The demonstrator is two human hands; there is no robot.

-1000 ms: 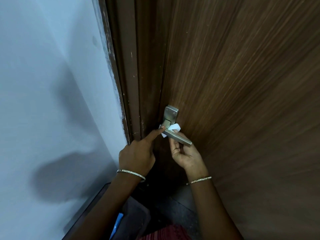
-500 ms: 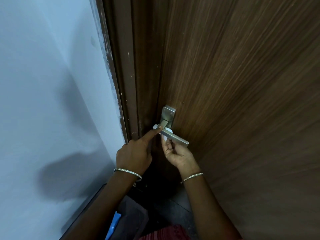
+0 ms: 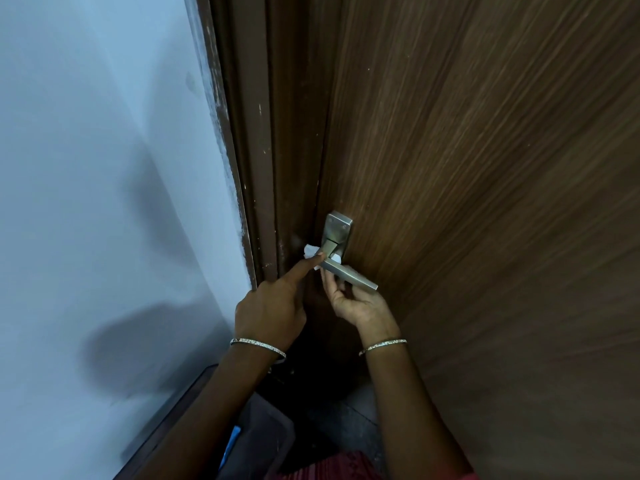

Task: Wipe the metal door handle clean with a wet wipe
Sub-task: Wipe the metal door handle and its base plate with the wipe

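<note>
A brushed metal door handle with a square plate sits on the brown wooden door. A white wet wipe is wrapped around the lever's neck, showing to the left of it and behind it. My left hand points its index finger up and presses the wipe against the neck of the lever, the other fingers curled. My right hand is under the lever, palm up, with fingers reaching up behind the lever to the wipe.
A dark brown door frame runs down left of the door, next to a pale blue wall. Below my arms are a dark container with something blue in it and a piece of red cloth.
The wipe has slid left around the lever's neck, so more white now shows on the left side. My right hand's fingers have shifted left under the lever. The left index finger stays on the wipe.
</note>
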